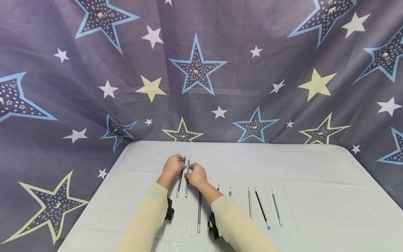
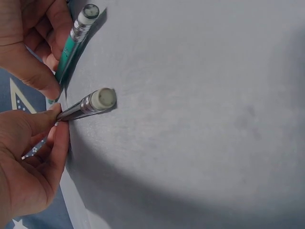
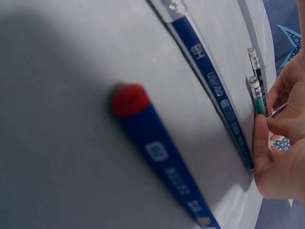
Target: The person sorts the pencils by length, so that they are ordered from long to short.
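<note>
In the head view my left hand (image 1: pixel 173 166) is at the back left of the table, pinching a dark pencil (image 1: pixel 180 182) between thumb and fingers. Just right of it, my right hand (image 1: pixel 197 175) pinches a green pencil (image 1: pixel 187 187). The two pencils lie side by side, a small gap apart, eraser ends towards me. The left wrist view shows the dark pencil's whitish eraser (image 2: pixel 105 98) and the green pencil (image 2: pixel 68 55) close up. Nearer the right wrist lie a blue HB pencil (image 3: pixel 214 86) and a thick blue pencil with a red end (image 3: pixel 162 157).
Right of my right arm, a gold pencil (image 1: pixel 250 204), a black pencil (image 1: pixel 262 209) and a teal pencil (image 1: pixel 277 209) lie apart on the white-covered table (image 1: pixel 321 210). Another pencil tip (image 1: pixel 230 191) shows above the right sleeve. A star-patterned curtain (image 1: pixel 220 101) hangs behind.
</note>
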A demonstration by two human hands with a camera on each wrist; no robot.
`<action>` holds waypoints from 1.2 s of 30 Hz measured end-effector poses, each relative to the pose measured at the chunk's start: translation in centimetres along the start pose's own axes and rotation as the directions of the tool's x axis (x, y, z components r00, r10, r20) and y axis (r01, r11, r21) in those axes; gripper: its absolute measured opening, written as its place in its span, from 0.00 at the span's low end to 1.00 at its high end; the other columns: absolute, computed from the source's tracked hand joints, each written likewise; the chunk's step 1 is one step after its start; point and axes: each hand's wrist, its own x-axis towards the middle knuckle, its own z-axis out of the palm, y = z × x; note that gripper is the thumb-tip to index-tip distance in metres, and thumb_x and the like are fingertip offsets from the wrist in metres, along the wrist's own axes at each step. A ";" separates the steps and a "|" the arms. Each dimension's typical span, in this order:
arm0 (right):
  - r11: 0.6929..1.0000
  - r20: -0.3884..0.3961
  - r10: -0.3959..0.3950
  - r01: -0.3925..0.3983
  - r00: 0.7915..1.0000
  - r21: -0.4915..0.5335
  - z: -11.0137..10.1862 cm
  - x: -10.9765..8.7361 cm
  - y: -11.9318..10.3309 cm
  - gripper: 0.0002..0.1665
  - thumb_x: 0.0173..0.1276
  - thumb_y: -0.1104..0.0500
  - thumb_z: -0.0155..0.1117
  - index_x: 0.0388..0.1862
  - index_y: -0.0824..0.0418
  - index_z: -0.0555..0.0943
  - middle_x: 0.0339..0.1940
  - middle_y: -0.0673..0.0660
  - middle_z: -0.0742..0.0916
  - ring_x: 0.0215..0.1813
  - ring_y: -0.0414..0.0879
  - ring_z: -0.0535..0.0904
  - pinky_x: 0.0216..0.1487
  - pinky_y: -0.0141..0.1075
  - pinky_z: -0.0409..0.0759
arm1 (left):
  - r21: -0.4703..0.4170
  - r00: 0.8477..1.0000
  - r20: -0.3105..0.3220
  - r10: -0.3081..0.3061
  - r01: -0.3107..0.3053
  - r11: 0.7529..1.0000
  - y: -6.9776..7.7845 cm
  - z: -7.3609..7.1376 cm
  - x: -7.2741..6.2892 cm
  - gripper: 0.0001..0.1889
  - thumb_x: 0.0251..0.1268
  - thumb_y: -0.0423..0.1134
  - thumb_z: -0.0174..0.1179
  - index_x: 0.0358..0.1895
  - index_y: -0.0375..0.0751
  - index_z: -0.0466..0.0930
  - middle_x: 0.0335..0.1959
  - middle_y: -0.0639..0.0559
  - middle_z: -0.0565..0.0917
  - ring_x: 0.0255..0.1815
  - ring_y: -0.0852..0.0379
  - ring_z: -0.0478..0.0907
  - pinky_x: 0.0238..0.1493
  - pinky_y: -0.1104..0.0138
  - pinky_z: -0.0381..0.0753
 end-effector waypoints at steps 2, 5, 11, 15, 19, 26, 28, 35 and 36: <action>1.000 -0.011 -0.001 0.001 1.000 -0.008 0.0 0.0 0.0 0.26 0.62 0.61 0.64 0.59 0.67 0.73 0.14 0.52 0.80 0.11 0.37 0.74 0.12 0.24 0.73 | -0.001 1.000 -0.003 0.002 -0.002 1.000 0.0 0.0 0.0 0.18 0.57 0.37 0.63 0.51 0.39 0.77 0.37 0.47 0.81 0.34 0.55 0.76 0.34 0.66 0.78; 1.000 -0.019 -0.002 0.001 1.000 -0.017 0.1 0.0 0.1 0.25 0.62 0.61 0.64 0.57 0.67 0.74 0.17 0.53 0.81 0.11 0.37 0.75 0.13 0.24 0.74 | 0.002 1.000 -0.007 0.001 -0.001 1.000 0.0 0.1 0.0 0.18 0.57 0.37 0.63 0.51 0.39 0.77 0.37 0.47 0.81 0.34 0.55 0.76 0.33 0.67 0.78; 0.999 -0.034 -0.004 0.003 0.999 -0.036 0.1 -0.1 0.0 0.23 0.63 0.61 0.63 0.56 0.69 0.74 0.20 0.53 0.81 0.12 0.37 0.76 0.14 0.23 0.75 | -0.001 1.000 -0.007 0.001 -0.001 1.000 0.0 0.2 0.0 0.18 0.57 0.37 0.63 0.51 0.39 0.77 0.38 0.47 0.81 0.34 0.55 0.76 0.32 0.67 0.78; 0.999 -0.045 -0.004 0.002 0.999 -0.039 0.1 -0.2 0.0 0.23 0.63 0.61 0.62 0.55 0.70 0.75 0.21 0.54 0.82 0.12 0.37 0.76 0.14 0.23 0.76 | 0.000 1.000 -0.003 -0.001 0.001 1.000 0.1 0.2 0.0 0.17 0.57 0.38 0.64 0.51 0.40 0.77 0.38 0.47 0.81 0.34 0.56 0.76 0.32 0.67 0.78; 1.000 -0.032 0.001 -0.002 0.999 -0.016 0.0 -0.2 0.0 0.23 0.63 0.62 0.62 0.56 0.71 0.74 0.20 0.54 0.82 0.12 0.38 0.77 0.15 0.24 0.77 | 0.002 1.000 -0.002 -0.006 0.006 1.000 0.0 0.2 0.0 0.17 0.57 0.38 0.64 0.51 0.40 0.77 0.39 0.47 0.81 0.34 0.55 0.77 0.33 0.67 0.79; 0.999 0.016 0.007 -0.008 1.000 0.048 -0.7 0.0 0.1 0.25 0.62 0.63 0.63 0.57 0.71 0.72 0.18 0.56 0.83 0.16 0.40 0.80 0.18 0.26 0.81 | -0.030 1.000 -0.016 0.010 -0.011 0.999 0.0 0.1 -0.4 0.18 0.57 0.37 0.63 0.51 0.38 0.77 0.41 0.44 0.82 0.37 0.53 0.78 0.35 0.65 0.80; 0.999 0.025 0.004 -0.005 1.000 0.054 -1.0 -0.1 0.1 0.26 0.62 0.62 0.64 0.58 0.69 0.72 0.19 0.57 0.84 0.16 0.41 0.80 0.18 0.27 0.81 | -0.047 1.000 -0.018 0.012 -0.013 0.999 0.0 0.0 -0.5 0.18 0.57 0.36 0.63 0.51 0.37 0.77 0.41 0.43 0.81 0.37 0.53 0.78 0.35 0.66 0.81; 0.996 0.044 -0.029 0.025 0.999 0.089 -2.3 -0.9 -0.1 0.23 0.62 0.59 0.65 0.55 0.65 0.75 0.28 0.56 0.84 0.20 0.45 0.81 0.19 0.31 0.81 | -0.101 1.000 -0.024 0.001 -0.003 0.995 0.2 0.0 -0.9 0.17 0.57 0.34 0.63 0.50 0.34 0.77 0.43 0.40 0.81 0.37 0.52 0.79 0.28 0.69 0.82; 0.996 0.046 -0.032 0.028 0.998 0.084 -2.5 -1.0 -0.2 0.23 0.62 0.59 0.65 0.55 0.64 0.75 0.28 0.56 0.84 0.20 0.45 0.80 0.19 0.31 0.80 | -0.109 1.000 -0.021 -0.002 -0.001 0.994 0.1 0.0 -0.9 0.17 0.57 0.34 0.63 0.50 0.34 0.77 0.43 0.40 0.81 0.36 0.52 0.79 0.28 0.70 0.82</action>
